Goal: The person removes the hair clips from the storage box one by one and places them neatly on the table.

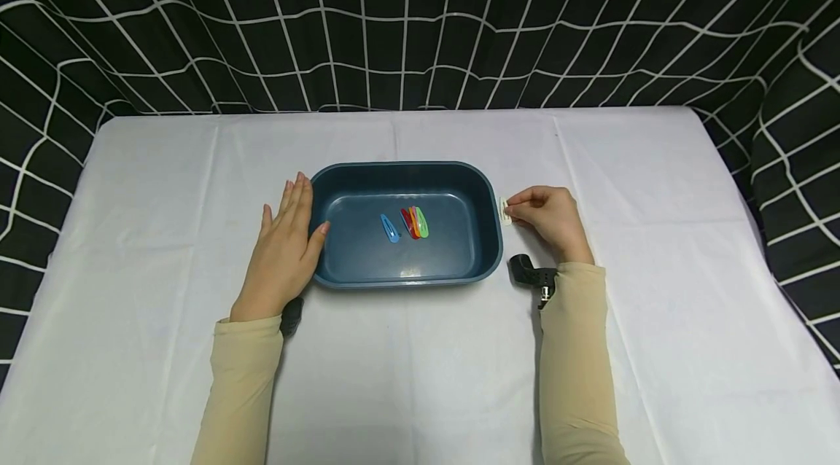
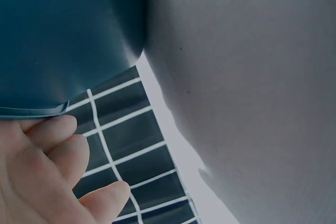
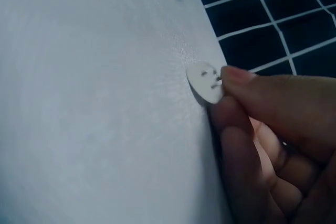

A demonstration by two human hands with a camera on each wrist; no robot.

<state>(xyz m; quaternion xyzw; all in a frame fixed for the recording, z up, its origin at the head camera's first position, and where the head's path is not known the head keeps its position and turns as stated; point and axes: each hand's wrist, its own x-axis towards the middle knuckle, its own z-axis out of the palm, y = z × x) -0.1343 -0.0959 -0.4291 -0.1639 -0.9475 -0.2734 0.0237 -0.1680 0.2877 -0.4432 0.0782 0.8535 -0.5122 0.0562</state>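
A dark blue-green basin stands in the middle of the white-covered table. Inside lie several snap hair clips: a blue clip apart on the left, and red, orange and green clips close together. My left hand rests against the basin's left side, fingers extended, thumb at the rim; the left wrist view shows its fingertips by the rim. Just beyond the basin's right wall, my right hand pinches a small white flat piece with small dark marks or holes between thumb and index finger. Its far part is hidden by the fingers.
White cloth covers the table. A black curtain with white netting hangs behind the far edge and on both sides. Black wrist-worn devices sit at both wrists, the right one near the basin's lower right corner.
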